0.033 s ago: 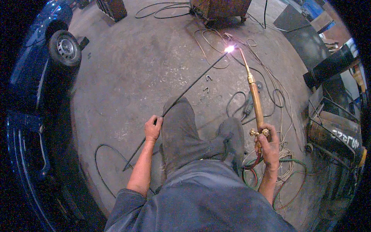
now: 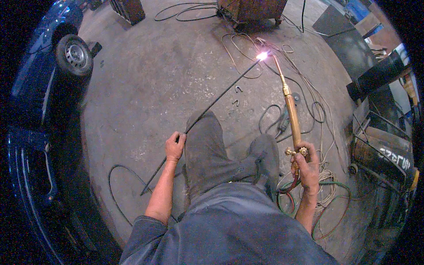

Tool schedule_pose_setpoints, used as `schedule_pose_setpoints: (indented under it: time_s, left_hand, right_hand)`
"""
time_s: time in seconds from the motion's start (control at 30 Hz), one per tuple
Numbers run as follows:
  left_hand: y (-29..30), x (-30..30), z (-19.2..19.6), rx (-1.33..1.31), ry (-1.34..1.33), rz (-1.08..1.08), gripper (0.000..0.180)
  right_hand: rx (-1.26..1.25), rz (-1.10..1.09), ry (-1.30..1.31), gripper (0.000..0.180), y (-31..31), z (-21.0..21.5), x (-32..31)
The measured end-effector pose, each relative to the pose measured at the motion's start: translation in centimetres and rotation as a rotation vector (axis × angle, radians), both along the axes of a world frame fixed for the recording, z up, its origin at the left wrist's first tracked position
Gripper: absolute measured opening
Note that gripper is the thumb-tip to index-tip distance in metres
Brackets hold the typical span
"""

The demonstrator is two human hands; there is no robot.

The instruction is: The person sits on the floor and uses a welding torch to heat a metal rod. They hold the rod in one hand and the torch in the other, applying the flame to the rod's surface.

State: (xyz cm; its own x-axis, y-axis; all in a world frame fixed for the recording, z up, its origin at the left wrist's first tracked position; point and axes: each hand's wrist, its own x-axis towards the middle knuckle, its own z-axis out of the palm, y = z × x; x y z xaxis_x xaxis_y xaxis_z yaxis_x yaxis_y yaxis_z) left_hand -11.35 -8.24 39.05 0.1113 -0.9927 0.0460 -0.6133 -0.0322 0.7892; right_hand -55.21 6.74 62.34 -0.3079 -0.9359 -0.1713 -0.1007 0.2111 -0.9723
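My left hand is closed around a long dark metal rod. The rod slants from beside my left forearm, over my left knee, to a bright white-pink glow at its far end. In my right hand is a brass gas torch, gripped at its lower end by the valve knobs. The torch's thin copper-coloured tip bends toward the rod's glowing end. Glare hides the exact shape of that end. Red and green hoses run from the torch's base.
Two small hook-shaped metal pieces and an angle grinder lie on the concrete floor. Cables coil on the right. A blue car body with a wheel stands left, a wheeled cabinet ahead, a metal cylinder right.
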Motion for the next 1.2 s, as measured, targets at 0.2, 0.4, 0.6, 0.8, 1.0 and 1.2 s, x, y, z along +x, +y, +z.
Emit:
schedule_pose_setpoints:
  time_s: [0.2,0.4,0.6,0.8,1.0,1.2]
  left_hand:
    - [-0.8,0.0,0.2,0.002,-0.047,0.016,0.037]
    - [-0.9,-0.2,0.1,-0.03,-0.021,0.012,0.039]
    - [-0.7,-0.3,0.6,-0.021,-0.024,0.016,0.039]
    - [-0.5,-0.3,0.4,-0.049,-0.008,0.017,0.037]
    - [-0.6,-0.1,0.3,0.012,-0.06,0.011,0.036]
    - [-0.7,-0.5,0.7,-0.027,-0.026,0.011,0.037]
  right_hand:
    - [0.014,0.001,-0.002,0.035,-0.5,0.1,-0.3]
    - [0.036,-0.001,0.007,0.037,-0.4,0.5,-0.2]
    - [0.031,-0.017,-0.02,0.038,-0.4,0.3,0.1]
    - [-0.006,-0.015,0.006,0.036,-0.5,-0.1,0.2]
    - [0.001,-0.027,0.005,0.033,-0.4,-0.5,0.0]
    - [0.008,0.01,0.001,0.036,-0.3,-0.4,-0.6]
